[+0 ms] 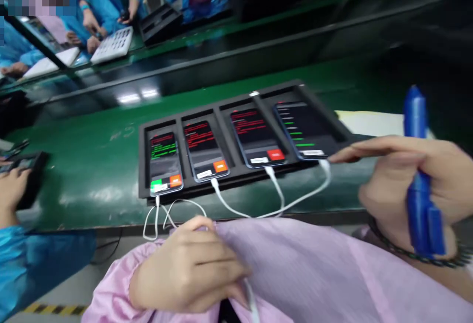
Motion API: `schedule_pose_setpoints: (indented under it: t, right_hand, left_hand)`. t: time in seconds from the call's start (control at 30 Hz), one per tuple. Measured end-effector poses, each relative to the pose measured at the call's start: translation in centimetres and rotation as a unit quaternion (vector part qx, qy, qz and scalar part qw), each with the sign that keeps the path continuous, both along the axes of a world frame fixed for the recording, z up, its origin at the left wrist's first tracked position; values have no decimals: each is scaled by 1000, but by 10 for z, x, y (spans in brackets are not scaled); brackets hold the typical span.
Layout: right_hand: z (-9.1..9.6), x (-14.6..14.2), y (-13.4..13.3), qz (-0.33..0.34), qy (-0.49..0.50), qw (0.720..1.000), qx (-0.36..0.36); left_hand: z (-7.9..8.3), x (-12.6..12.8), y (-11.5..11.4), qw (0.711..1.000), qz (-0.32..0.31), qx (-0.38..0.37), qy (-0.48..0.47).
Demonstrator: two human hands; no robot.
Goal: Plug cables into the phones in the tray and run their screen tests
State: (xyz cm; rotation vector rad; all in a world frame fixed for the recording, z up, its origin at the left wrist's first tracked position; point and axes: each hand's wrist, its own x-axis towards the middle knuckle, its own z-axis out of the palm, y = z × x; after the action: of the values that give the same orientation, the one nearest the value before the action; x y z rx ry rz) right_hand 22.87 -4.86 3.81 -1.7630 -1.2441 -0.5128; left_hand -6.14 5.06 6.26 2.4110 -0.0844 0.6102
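Several phones lie in a black tray [162,122] with separate compartments, each with a white cable plugged into its lower end. Red and green text lines show on their dark screens. My right hand [402,180] grips a blue pen [417,195], held upright. Its index finger stretches to the lower corner of the rightmost phone [306,128], at or very near its edge. Low in front of my body, my left hand [188,269] has its fingers closed around a white cable [252,301]; whatever is at the cable's end is hidden by the fingers.
The tray stands on a green bench [111,165]. Paper [373,123] lies behind my right hand. At left, a co-worker's hand [13,190] rests on a black tray [35,177]. Across the bench, people in blue work beside a white tray [113,45] and a black box [160,23].
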Motion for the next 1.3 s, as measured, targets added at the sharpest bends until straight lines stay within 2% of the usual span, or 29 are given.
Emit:
schedule_pose_setpoints:
  t: [0.07,0.17,0.23,0.33,0.43,0.53,0.63,0.73,0.87,1.0,1.1,1.17,1.3]
  right_hand:
    - [-1,15,-15,-31,-46,998,11]
    - [-8,32,-24,-21,-95,995,-22]
    - [-15,45,-20,4,-110,993,-37]
    - [-25,70,-3,65,-94,990,-85]
    - [-29,88,12,111,-48,981,-150]
    - [-29,91,10,149,-56,977,-139]
    - [-30,88,-3,176,-87,975,-107]
    - [-28,90,-7,171,-90,974,-117]
    - [-25,100,13,136,-64,980,-128]
    - [-29,110,39,125,-34,980,-154]
    - [-32,114,39,116,-34,980,-158]
    - [-29,112,28,100,-61,986,-116]
    - [-22,94,-6,79,-101,991,32]
  left_hand:
    - [-3,5,3,1000,16,-23,13]
    - [-7,13,3,990,141,-3,26]
    - [-10,19,2,973,225,38,23]
    - [-13,27,-1,948,308,67,44]
    - [-16,31,-6,922,370,32,106]
    - [-21,30,-9,894,419,-21,155]
    - [-26,30,-10,872,448,-75,183]
    - [-27,33,-11,852,464,-112,216]
    - [-24,40,-12,835,478,-123,242]
    - [-22,45,-13,825,493,-129,246]
    - [-23,45,-11,820,498,-143,242]
    - [-26,45,-11,816,501,-157,241]
    - [-29,49,-10,810,513,-169,228]
